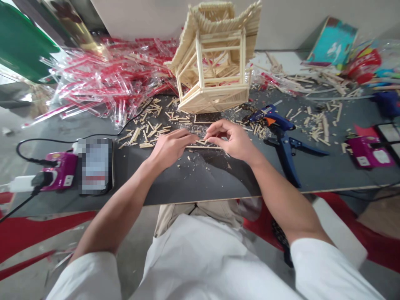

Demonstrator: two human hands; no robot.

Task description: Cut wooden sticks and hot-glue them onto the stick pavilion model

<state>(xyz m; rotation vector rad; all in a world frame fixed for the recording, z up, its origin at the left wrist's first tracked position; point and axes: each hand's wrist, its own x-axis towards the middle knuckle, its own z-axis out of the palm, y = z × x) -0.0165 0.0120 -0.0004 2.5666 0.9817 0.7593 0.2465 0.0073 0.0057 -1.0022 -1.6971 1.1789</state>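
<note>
My left hand (175, 144) rests low over the table, its fingers bent and pressed together; whatever is under the fingertips is hidden. Facing it, my right hand (231, 139) pinches a short wooden stick (202, 142) between thumb and fingers. Just below the fingertips, a longer wooden stick (208, 147) lies flat across the table. A clear plastic ruler (195, 128) lies behind both hands. Beyond it stands a small house model (221, 79) built of wooden sticks, with an open frame and a flared roof.
Red-and-clear plastic wrappers (115, 79) heap at back left. A blue glue gun (271, 115) and blue cutter (287, 154) lie right of my hands. A phone (95, 166) and purple power socket (61, 171) sit left; another purple socket (370, 152) is at right. Stick scraps (153, 129) litter the table.
</note>
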